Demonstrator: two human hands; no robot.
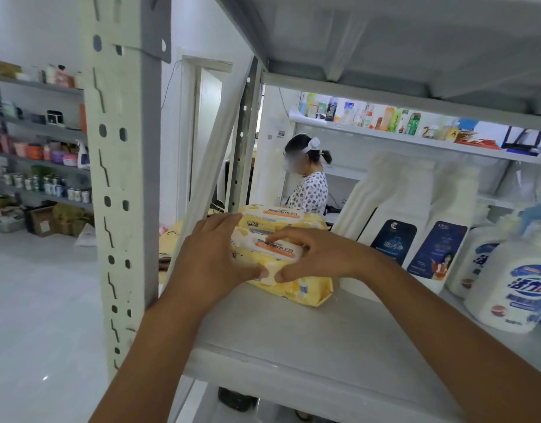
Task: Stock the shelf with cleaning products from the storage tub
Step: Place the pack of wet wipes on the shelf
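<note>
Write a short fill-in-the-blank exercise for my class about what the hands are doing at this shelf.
1. The left hand and right hand hold a pack of wipes coloured ____.
2. The pack sits on a shelf, with tall white bottles to its ____.
3. Those bottles carry dark ____ labels.
Missing words: yellow; right; blue.

Left hand (208,254), right hand (315,257) gripping yellow wipes pack (293,267), grey shelf (309,340)
</note>
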